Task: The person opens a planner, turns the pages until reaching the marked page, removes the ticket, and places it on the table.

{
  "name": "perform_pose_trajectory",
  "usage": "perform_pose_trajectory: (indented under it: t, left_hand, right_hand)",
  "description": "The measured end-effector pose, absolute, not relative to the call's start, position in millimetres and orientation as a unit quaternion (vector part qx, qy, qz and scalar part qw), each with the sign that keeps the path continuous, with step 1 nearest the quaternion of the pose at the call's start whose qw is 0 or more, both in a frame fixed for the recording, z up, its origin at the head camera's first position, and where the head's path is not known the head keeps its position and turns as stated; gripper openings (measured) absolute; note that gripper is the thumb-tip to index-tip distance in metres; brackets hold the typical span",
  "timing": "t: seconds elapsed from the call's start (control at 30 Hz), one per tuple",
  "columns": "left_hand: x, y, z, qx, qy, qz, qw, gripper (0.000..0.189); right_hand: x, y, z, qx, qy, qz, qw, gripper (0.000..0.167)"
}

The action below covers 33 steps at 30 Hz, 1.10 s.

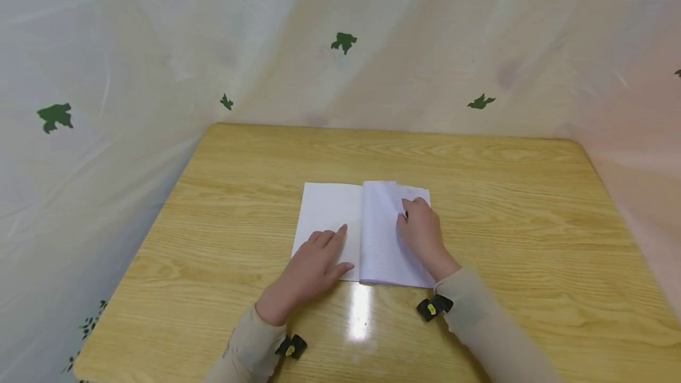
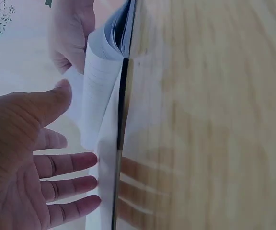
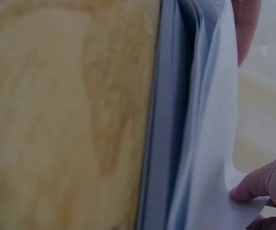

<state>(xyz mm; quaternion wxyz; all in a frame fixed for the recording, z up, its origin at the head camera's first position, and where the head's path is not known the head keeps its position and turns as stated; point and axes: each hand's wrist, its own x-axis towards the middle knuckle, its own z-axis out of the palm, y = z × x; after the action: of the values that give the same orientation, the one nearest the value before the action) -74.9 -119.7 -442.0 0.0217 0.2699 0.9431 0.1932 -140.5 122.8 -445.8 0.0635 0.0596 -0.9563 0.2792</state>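
Observation:
An open notebook (image 1: 380, 241) lies on the wooden table, a blank page on its left side and lined pages on its right. My left hand (image 1: 317, 262) rests on the left page with fingers spread. In the left wrist view the fingertips (image 2: 91, 184) of that hand press on the page, and the lined leaves curve up from the fold. My right hand (image 1: 422, 229) pinches a lined leaf (image 3: 246, 211) between thumb and fingers near its outer edge. Several loose leaves (image 3: 200, 120) stand fanned beneath it in the right wrist view.
The wooden table (image 1: 239, 194) extends around the notebook on all sides. A pale curtain (image 1: 404, 46) with green bird shapes hangs behind it and at both sides. Black bands (image 1: 435, 308) with yellow marks sit at both sleeves.

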Motion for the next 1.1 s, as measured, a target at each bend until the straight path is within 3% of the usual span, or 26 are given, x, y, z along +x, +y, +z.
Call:
perform_pose_trajectory:
  t: [0.1, 0.2, 0.47, 0.57, 0.83, 1.1]
  left_hand:
    - [-79.2, -121.6, -447.9, 0.283, 0.941, 0.187, -0.010, 0.079]
    - [-82.1, -123.5, -450.6, 0.294, 0.935, 0.194, -0.034, 0.087]
    - [-83.2, -124.1, -447.4, 0.308, 0.926, 0.216, -0.038, 0.095]
    - [-82.5, -123.2, -446.4, 0.305, 0.927, 0.217, -0.025, 0.096]
    - [-82.0, -121.8, -445.8, 0.293, 0.933, 0.207, -0.035, 0.096]
    - [-85.9, -126.1, -446.9, 0.242, 0.957, 0.152, -0.046, 0.108]
  right_hand:
    - [-135.7, 114.9, -448.0, 0.101, -0.953, 0.260, 0.122, 0.036]
    - [-130.6, 106.8, -445.1, 0.142, -0.949, 0.250, 0.130, 0.049]
    - [-120.0, 90.5, -437.4, 0.218, -0.933, 0.284, -0.027, 0.074]
    - [-117.1, 86.7, -440.1, 0.256, -0.923, 0.284, -0.048, 0.075]
    - [-112.0, 85.9, -446.2, 0.323, -0.917, 0.233, -0.021, 0.064]
    - [-110.9, 91.3, -447.7, 0.345, -0.917, 0.188, -0.068, 0.057]
